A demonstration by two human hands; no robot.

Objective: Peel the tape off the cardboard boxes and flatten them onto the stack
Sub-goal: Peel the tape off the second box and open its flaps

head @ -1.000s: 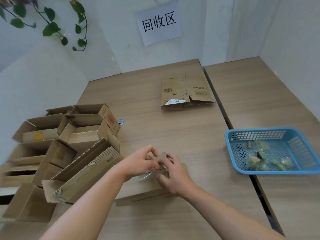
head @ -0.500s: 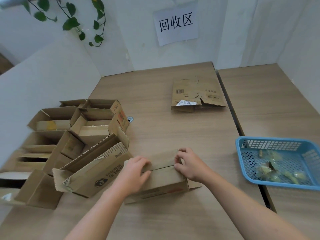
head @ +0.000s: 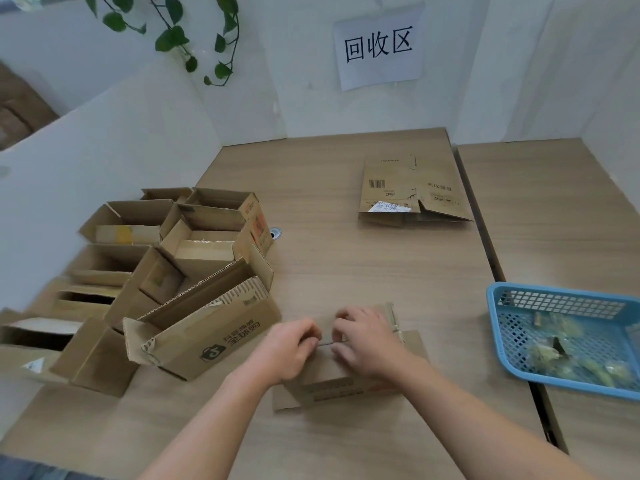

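Observation:
A small brown cardboard box (head: 332, 386) lies on the wooden table right in front of me, its flaps spread at both ends. My left hand (head: 289, 351) and my right hand (head: 367, 336) rest close together on its top, fingers curled at the middle seam. Whether the fingers pinch tape there is hidden. A stack of flattened boxes (head: 408, 192) lies at the far middle of the table, with a white label on it.
Several open cardboard boxes (head: 194, 271) crowd the left side of the table against a white partition. A blue plastic basket (head: 491, 306) holding crumpled tape stands at the right, across a gap between two tables. A paper sign hangs on the back wall.
Both hands came together at the middle seam of the box top; half a second ago they were apart at its two ends. The view shifted slightly.

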